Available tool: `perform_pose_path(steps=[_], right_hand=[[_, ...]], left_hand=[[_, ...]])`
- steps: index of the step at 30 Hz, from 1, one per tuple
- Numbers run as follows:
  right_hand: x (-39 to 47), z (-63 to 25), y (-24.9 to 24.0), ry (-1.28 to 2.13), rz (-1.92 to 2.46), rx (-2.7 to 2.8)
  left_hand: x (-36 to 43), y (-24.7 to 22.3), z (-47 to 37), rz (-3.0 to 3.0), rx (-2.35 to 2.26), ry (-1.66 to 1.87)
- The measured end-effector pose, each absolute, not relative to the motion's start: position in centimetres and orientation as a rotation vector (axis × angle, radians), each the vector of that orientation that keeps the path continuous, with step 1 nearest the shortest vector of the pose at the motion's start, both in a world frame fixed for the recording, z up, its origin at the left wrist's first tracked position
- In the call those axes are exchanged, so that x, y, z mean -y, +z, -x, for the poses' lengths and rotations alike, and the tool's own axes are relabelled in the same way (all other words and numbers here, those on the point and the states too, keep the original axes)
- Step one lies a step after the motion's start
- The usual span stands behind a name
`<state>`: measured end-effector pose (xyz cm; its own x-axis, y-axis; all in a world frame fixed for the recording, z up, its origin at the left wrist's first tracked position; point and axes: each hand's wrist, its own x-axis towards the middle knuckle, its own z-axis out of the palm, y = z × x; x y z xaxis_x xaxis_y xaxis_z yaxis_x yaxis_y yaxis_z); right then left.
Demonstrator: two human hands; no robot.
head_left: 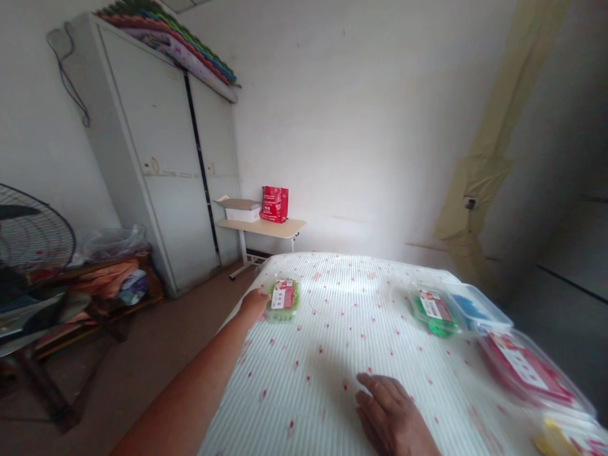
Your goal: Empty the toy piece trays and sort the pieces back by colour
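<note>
We list: left hand (254, 305) grasping one clear plastic green-filled box (284, 301), centre-left, apart; right hand (392, 408) empty, lower centre; four coloured-content plastic boxes (529, 368) grouped, right.

We see a white cloth (332, 345) with pale grey stripes and scattered red specks. Near its left edge, we find a light-green box (284, 301) with a pink-and-white label. Along its right edge, we see a bright-green tub (437, 310), a blue tub (474, 308), a pinkish-red tub (532, 367) and, toward the near corner, a yellow tub (565, 437).
</note>
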<state>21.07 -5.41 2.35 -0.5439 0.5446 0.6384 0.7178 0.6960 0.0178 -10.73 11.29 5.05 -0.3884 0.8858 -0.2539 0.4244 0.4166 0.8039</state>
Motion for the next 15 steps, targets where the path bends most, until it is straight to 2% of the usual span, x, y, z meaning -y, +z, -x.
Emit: perform_pose_path(steps=[6,10,15], right_hand=[[3.9,-21.9,1.9,-0.409,1.137,2.297],[1.3,-25.2,3.5,-0.479,1.636,2.164],[-2.2,-30.4,5.7,-0.427,2.348,1.711]], left_hand=[[-14.6,5.0,13.4,-1.16,-2.124,0.761],[-15.4,5.0,14.3,-1.232,-2.208,0.751],[-15.3,4.2,14.8,-1.314,-2.244,0.94]])
